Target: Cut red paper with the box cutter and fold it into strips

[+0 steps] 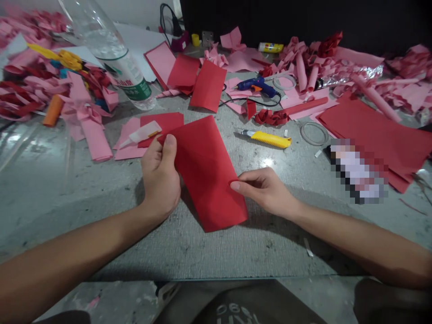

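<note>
We hold a red sheet (209,175) above the bench (216,263), nearer its near edge than its far edge and around the middle of its width. Our left hand (161,173) has its grip clamped on the sheet near the upper left corner, thumb laid over the face. Our right hand (266,191) has its grip pinched on the sheet's right edge, lower down.

Just beyond our left hand, a white squeeze bottle (146,133) lies on pink and red pieces of paper (165,121). Beyond our right hand lies a yellow cutter (268,138), its metal end toward the bench's left edge. Farther toward the far edge we see a blue glue gun (258,85). A pale ring (314,142) lies right of the cutter, and larger red sheets (381,135) lie toward the right edge. A water bottle (135,83) stands in the far left part, near heaped paper scraps (37,85).
</note>
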### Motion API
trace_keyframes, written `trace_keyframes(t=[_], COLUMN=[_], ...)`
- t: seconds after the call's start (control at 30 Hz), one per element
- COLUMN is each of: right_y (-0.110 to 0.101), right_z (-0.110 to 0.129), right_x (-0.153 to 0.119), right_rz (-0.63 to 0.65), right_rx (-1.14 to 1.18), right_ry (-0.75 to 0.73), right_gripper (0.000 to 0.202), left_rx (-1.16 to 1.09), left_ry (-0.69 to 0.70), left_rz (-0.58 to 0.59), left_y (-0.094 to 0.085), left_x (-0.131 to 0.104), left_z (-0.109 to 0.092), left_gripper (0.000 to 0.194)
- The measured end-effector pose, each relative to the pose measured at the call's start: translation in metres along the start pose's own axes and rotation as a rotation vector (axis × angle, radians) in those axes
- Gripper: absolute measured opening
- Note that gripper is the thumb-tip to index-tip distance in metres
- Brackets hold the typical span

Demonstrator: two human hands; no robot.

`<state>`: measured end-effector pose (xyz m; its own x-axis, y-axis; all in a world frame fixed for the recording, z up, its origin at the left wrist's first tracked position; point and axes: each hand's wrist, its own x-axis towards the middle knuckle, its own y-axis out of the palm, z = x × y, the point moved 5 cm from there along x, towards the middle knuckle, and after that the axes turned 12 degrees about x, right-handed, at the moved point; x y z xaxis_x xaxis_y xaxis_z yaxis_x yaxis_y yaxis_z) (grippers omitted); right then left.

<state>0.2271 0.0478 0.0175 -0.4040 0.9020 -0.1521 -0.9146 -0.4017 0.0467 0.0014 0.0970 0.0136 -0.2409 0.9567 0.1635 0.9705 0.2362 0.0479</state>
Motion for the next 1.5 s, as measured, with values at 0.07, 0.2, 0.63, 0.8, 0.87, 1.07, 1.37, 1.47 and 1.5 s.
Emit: trace_keyframes(t=[0.07, 0.2, 0.63, 0.8, 0.87, 1.07, 1.37, 1.47, 1.5], right_y=[0.000, -0.002, -0.006, -0.017, -0.019, -0.017, -0.013, -0.013, -0.013], right_z=[-0.001, -0.002, 0.000, -0.005, -0.009, -0.009, -0.005, -0.005, -0.005], right_x=[0.000, 0.000, 0.000, 0.000, 0.000, 0.000, 0.001, 0.000, 0.000], right_rz=[-0.002, -0.063, -0.132, -0.320, -0.342, -0.336, -0.267, -0.287, -0.292], right_rx=[-0.007, -0.033, -0.060, 0.042, 0.093, 0.126, 0.054, 0.023, 0.015], right_ry=[0.004, 0.017, -0.036, -0.062, -0.050, -0.023, 0.009, 0.002, 0.001], right_gripper=[0.046, 0.044, 0.056, 0.051, 0.050, 0.044, 0.042, 0.042, 0.042], left_rx=[0.016, -0.004, -0.187, -0.122, -0.026, 0.051, 0.011, 0.007, 0.002], left_ry=[-0.008, -0.020, -0.020, -0.211, -0.280, -0.276, -0.242, -0.225, -0.219], left_rz=[-0.006, -0.019, -0.001, 0.382, 0.491, 0.509, 0.523, 0.532, 0.532], left_y=[0.000, -0.001, 0.003, 0.023, 0.026, 0.026, 0.027, 0.028, 0.029], left_x=[0.001, -0.001, 0.003, -0.018, -0.026, -0.027, -0.026, -0.026, -0.026], left_z=[-0.001, -0.004, 0.000, 0.006, 0.008, 0.004, 0.002, 0.001, 0.001], left_gripper=[0.027, 0.026, 0.022, 0.036, 0.041, 0.039, 0.036, 0.036, 0.036])
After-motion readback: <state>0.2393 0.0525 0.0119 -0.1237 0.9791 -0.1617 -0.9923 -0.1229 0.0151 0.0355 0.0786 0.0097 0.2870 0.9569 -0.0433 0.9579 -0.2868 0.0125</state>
